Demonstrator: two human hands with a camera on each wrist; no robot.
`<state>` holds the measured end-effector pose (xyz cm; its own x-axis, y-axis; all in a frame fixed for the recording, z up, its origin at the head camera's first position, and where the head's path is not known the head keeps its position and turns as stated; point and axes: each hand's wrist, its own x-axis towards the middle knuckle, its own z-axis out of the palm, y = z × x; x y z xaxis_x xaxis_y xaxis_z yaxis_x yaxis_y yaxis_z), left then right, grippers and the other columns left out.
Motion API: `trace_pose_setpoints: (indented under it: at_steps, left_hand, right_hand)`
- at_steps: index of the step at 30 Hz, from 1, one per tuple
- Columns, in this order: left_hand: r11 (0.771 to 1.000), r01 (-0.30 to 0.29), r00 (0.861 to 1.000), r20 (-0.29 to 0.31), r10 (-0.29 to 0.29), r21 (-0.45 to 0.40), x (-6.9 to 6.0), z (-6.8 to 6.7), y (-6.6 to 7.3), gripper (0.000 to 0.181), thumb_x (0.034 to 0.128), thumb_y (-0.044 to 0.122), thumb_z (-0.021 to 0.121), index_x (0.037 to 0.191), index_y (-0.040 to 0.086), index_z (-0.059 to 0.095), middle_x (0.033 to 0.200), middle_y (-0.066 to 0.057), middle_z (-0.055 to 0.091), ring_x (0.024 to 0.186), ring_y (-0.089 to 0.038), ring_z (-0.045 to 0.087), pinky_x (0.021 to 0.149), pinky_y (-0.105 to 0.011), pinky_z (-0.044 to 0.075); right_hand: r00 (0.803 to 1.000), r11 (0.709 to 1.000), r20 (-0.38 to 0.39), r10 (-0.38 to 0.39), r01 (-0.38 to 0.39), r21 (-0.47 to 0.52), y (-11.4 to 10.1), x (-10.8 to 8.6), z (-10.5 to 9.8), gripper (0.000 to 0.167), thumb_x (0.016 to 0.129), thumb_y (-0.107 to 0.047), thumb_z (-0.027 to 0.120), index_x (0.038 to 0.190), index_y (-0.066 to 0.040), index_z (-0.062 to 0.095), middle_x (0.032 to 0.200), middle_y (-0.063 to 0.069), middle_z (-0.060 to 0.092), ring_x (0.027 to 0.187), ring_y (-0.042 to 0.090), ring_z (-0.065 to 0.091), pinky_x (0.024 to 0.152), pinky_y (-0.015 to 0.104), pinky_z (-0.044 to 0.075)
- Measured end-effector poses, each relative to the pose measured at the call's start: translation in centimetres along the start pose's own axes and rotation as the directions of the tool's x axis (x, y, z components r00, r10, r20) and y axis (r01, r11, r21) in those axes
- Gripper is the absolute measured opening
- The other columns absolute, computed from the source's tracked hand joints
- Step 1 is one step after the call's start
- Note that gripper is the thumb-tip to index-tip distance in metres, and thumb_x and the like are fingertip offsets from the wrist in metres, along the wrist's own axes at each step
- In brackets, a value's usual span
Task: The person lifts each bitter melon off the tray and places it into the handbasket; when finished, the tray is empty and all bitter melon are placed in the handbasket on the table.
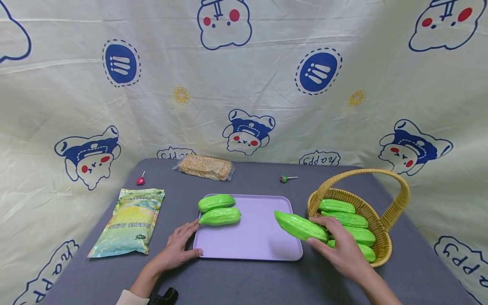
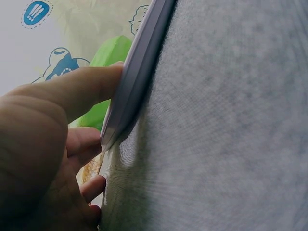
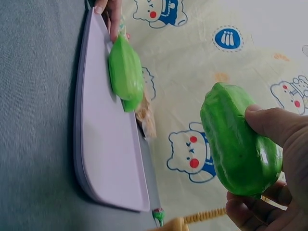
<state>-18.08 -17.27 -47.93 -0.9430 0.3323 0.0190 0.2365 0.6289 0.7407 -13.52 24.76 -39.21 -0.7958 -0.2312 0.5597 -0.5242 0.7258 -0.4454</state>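
A purple tray [image 1: 251, 237] lies on the table with two green vegetable-shaped pieces [image 1: 220, 216] side by side at its left end. My left hand [image 1: 174, 249] touches the tray's left edge, thumb and fingers against the rim [image 2: 132, 82]. Between thumb and fingers, my right hand [image 1: 341, 250] pinches another green piece [image 1: 301, 226], raised over the tray's right edge; the right wrist view shows this piece [image 3: 236, 144] close up. Beside that hand, a wicker basket [image 1: 385, 241] holds several more green pieces [image 1: 348, 219], partly hidden by the hand.
A green-yellow bag [image 1: 129, 222] lies left of the tray. Behind the tray is a clear packet of grains [image 1: 206, 167]. A red lollipop [image 1: 140, 180] sits at the back left, a green-red one [image 1: 284, 179] at the back right. The basket's handle [image 1: 398, 207] arches up.
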Motion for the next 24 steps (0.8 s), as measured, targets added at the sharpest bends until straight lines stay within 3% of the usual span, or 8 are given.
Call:
trace_pose_setpoints:
  at_steps: [6, 18, 21, 24]
  left_hand:
    - [1.0, 0.003, 1.0, 0.0, -0.003, 0.001, 0.0, -0.1, 0.0, 0.078, 0.0794, 0.034, 0.073, 0.143, 0.005, 0.038, 0.154, -0.012, 0.03, 0.14, -0.043, 0.018, 0.104, -0.069, 0.009]
    - [1.0, -0.003, 1.0, -0.007, 0.003, 0.002, 0.0, 0.1, -0.1, 0.077, 0.0795, 0.033, 0.073, 0.143, 0.005, 0.039, 0.153, -0.012, 0.031, 0.14, -0.043, 0.019, 0.104, -0.068, 0.01]
    - [1.0, -0.012, 1.0, -0.016, 0.012, 0.014, -0.1, 0.1, -0.1, 0.077, 0.0791, 0.033, 0.073, 0.142, 0.005, 0.04, 0.152, -0.013, 0.032, 0.139, -0.043, 0.02, 0.103, -0.069, 0.011]
    - [1.0, -0.014, 1.0, -0.019, 0.014, 0.021, -0.1, 0.1, -0.1, 0.077, 0.0789, 0.034, 0.073, 0.142, 0.005, 0.04, 0.152, -0.013, 0.033, 0.139, -0.044, 0.021, 0.103, -0.069, 0.012]
  right_hand:
    - [0.999, 0.999, -0.019, 0.034, -0.035, -0.037, 0.6, -0.7, -1.3, 0.049, 0.073, -0.012, 0.08, 0.119, -0.011, 0.062, 0.112, 0.002, 0.063, 0.101, -0.011, 0.044, 0.082, 0.007, 0.031]
    - [0.976, 0.962, -0.006, 0.218, -0.215, -0.167, 2.3, -2.1, -4.5, 0.045, 0.081, -0.026, 0.074, 0.122, -0.014, 0.059, 0.111, 0.005, 0.059, 0.094, -0.018, 0.034, 0.07, 0.015, 0.033]
    - [0.967, 0.947, -0.004, 0.255, -0.25, -0.2, 2.8, -2.3, -5.2, 0.045, 0.082, -0.029, 0.073, 0.123, -0.015, 0.059, 0.112, 0.006, 0.059, 0.095, -0.016, 0.035, 0.069, 0.021, 0.035]
    - [0.958, 0.934, 0.001, 0.286, -0.278, -0.225, 3.3, -2.6, -5.5, 0.046, 0.083, -0.032, 0.071, 0.123, -0.015, 0.058, 0.114, 0.007, 0.058, 0.098, -0.003, 0.043, 0.072, 0.027, 0.038]
